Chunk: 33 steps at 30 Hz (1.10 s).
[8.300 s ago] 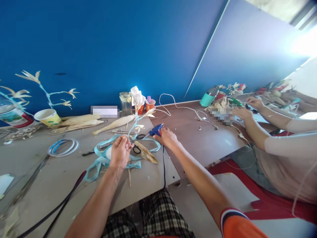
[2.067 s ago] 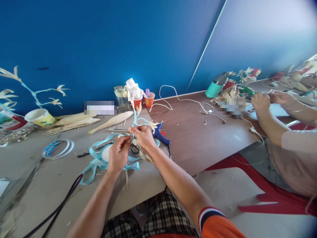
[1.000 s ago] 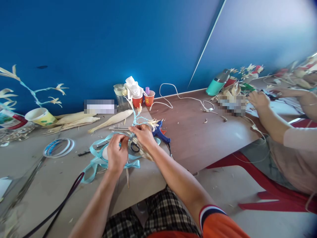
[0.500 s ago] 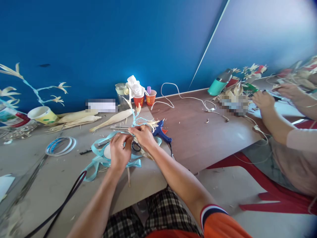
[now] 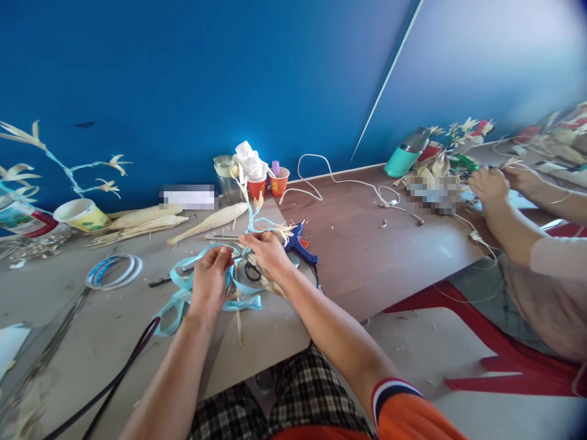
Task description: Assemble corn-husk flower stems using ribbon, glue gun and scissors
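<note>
My right hand [image 5: 268, 253] pinches the lower stem of an artificial flower branch [image 5: 251, 217], wrapped in light blue and tipped with pale husk petals. Left of it, my left hand [image 5: 211, 275] is closed, thumb against fingers. A thin strand, apparently light blue ribbon, runs from its fingertips toward the stem; the fingers partly hide it. More light blue ribbon [image 5: 250, 302] lies in loops under and around both hands. Between them on the table are black-handled scissors [image 5: 252, 271]. A blue hot glue gun [image 5: 300, 244] lies just right of my right hand.
Dried corn husks [image 5: 208, 223] lie behind the hands. Red paper cups [image 5: 278, 183] and a glass jar [image 5: 225, 177] stand by the wall. White rings [image 5: 114, 272] and a yellow cup [image 5: 80, 215] are left. Right, a co-worker's hands [image 5: 490, 186] work near a teal bottle [image 5: 406, 156].
My left hand has drawn away left and slightly down from the stem, widening the gap between my hands. My right hand and the branch stay nearly in place. The co-worker's hands have come together.
</note>
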Motion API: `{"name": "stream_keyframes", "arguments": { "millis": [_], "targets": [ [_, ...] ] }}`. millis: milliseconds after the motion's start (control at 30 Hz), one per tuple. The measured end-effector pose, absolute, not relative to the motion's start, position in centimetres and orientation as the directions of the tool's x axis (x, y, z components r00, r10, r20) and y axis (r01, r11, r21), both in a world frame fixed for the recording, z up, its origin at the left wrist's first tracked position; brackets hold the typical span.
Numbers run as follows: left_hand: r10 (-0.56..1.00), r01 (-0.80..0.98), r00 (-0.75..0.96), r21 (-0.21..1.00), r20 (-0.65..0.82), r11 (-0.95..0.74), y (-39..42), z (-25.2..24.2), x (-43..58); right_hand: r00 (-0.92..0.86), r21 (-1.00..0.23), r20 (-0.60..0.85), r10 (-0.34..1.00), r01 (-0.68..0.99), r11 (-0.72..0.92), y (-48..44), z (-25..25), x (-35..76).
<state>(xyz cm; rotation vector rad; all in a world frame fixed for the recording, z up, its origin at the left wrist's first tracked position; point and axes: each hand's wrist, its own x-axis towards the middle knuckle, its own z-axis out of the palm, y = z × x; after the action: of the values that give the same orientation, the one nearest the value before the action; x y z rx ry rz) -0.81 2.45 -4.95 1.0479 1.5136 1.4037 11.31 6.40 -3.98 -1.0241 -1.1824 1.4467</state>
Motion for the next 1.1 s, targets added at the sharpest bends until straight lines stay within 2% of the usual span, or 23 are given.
{"name": "stream_keyframes", "arguments": {
  "millis": [67,133,233,333,400,467,500,567,633,700,800,867,900,1000,1100],
  "targets": [
    [0.977,-0.220,-0.158,0.970,-0.142,0.105,2.3,-4.5,-0.6,-0.240,-0.964,-0.048,0.970,-0.245,-0.108,6.2,-3.8,11.3],
    [0.975,-0.381,0.055,0.898,-0.215,0.219,2.0,-4.1,-0.5,-0.316,-0.940,-0.089,0.945,-0.287,-0.184,5.9,-3.3,11.4],
    [0.941,-0.436,0.220,0.837,-0.258,0.331,1.7,-3.7,-0.5,-0.408,-0.925,-0.137,0.903,-0.272,-0.264,5.4,-2.7,11.5],
    [0.937,-0.407,0.218,0.848,-0.272,0.341,1.6,-3.7,-0.8,-0.398,-0.947,-0.131,0.908,-0.220,-0.233,5.4,-2.6,11.6],
    [0.961,-0.286,0.142,0.920,-0.237,0.269,1.6,-3.9,-0.8,-0.306,-0.976,-0.082,0.949,-0.167,-0.138,5.6,-2.8,11.6],
    [0.993,-0.002,-0.005,0.993,-0.115,0.115,1.5,-4.0,-0.6,-0.193,-0.996,-0.011,0.981,-0.085,-0.028,5.8,-3.1,11.6],
    [0.996,0.178,-0.084,0.984,-0.008,0.022,1.5,-4.0,-0.4,-0.148,-0.999,0.018,0.989,-0.043,0.012,5.9,-3.2,11.5],
    [0.956,0.479,-0.184,0.870,0.230,-0.117,1.3,-3.9,0.0,-0.095,-0.999,0.030,0.995,0.025,0.032,6.0,-3.5,11.5],
    [0.916,0.588,-0.208,0.793,0.343,-0.163,1.1,-3.8,0.1,-0.075,-0.998,0.008,0.997,0.056,0.012,6.1,-3.7,11.6],
    [0.940,0.508,-0.204,0.851,0.272,-0.136,1.1,-3.6,0.0,-0.063,-0.999,-0.012,0.998,0.049,-0.009,6.3,-3.9,11.6],
    [0.976,0.102,-0.210,0.994,0.052,-0.031,1.5,-3.5,-0.7,-0.058,-1.000,-0.008,0.998,-0.006,-0.008,6.6,-4.4,11.6],
    [0.973,-0.193,-0.222,0.981,-0.059,0.016,1.8,-3.5,-1.1,-0.065,-1.000,-0.003,0.998,-0.029,-0.005,6.8,-4.7,11.6],
    [0.973,-0.281,-0.201,0.958,-0.110,0.051,1.9,-3.5,-1.2,-0.076,-0.999,-0.002,0.997,-0.036,-0.004,6.9,-4.8,11.6],
    [0.970,-0.363,-0.051,0.909,-0.237,0.203,2.0,-3.5,-1.2,-0.128,-0.996,-0.024,0.991,-0.078,-0.034,6.9,-4.6,11.6],
    [0.950,-0.383,0.101,0.870,-0.297,0.312,1.8,-3.4,-1.1,-0.178,-0.987,-0.053,0.983,-0.143,-0.079,6.5,-4.1,11.6]
  ]
}}
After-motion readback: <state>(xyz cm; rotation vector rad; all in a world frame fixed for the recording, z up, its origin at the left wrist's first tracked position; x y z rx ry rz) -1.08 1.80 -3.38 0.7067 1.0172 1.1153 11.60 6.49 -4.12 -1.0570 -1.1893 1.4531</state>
